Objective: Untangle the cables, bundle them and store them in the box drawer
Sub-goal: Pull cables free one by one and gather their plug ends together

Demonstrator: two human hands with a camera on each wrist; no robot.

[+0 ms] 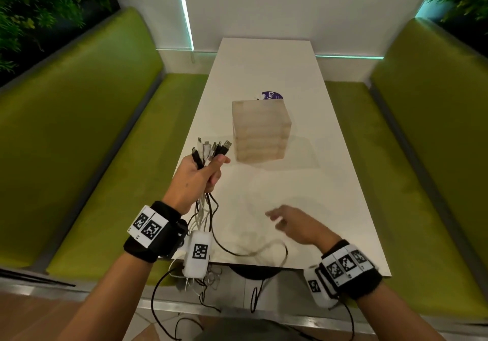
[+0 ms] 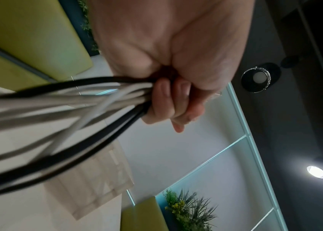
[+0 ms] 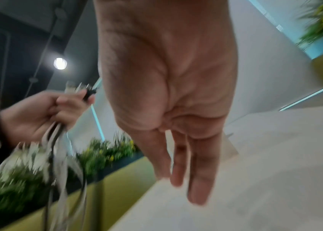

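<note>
My left hand [image 1: 203, 174] grips a bunch of black and white cables [image 1: 211, 149] near their plug ends, which fan out above the fist. In the left wrist view my fingers [image 2: 168, 100] curl round the cables [image 2: 89, 100]. Their loose lengths [image 1: 237, 251] hang down and trail over the table's near edge. A pale box of stacked drawers [image 1: 260, 132] stands mid-table, beyond the left hand. My right hand [image 1: 287, 222] hovers above the near table, blurred, fingers [image 3: 198, 179] straight and holding nothing. The left hand [image 3: 44, 112] with the cables [image 3: 61, 157] also shows in the right wrist view.
The white table [image 1: 311, 182] runs away from me between two green benches [image 1: 79, 129] [image 1: 422, 142]. A purple round label [image 1: 272, 95] lies behind the box. Thin black leads [image 1: 163, 301] dangle below the table edge by my wrists.
</note>
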